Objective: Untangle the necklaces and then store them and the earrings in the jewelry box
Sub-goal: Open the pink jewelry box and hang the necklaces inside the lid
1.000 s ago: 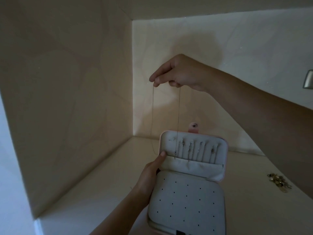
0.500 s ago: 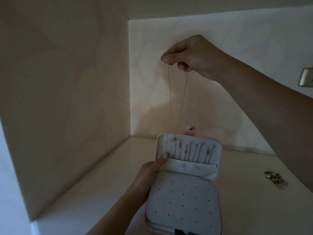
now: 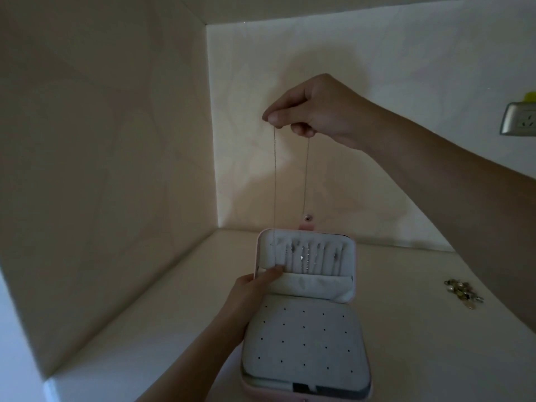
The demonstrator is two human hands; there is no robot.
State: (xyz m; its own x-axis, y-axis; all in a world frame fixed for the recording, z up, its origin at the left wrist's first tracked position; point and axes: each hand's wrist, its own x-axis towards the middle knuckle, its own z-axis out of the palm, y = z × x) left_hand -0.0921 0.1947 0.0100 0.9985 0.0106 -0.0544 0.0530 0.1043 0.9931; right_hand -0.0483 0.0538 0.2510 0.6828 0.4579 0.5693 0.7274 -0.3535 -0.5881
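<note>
Right hand (image 3: 316,108) lowered, pinching one necklace (image 3: 274,184) at 12 o'clock; left hand (image 3: 251,294) grips one box (image 3: 304,338) at its lid.

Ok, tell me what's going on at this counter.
A person is putting jewelry away. The raised right hand pinches a thin necklace, whose two strands hang down to the lid of the open jewelry box. The left hand holds the box by its left edge, thumb on the lid. Other chains already sit in the lid. A small pile of earrings lies on the counter to the right, not yet stored.
</note>
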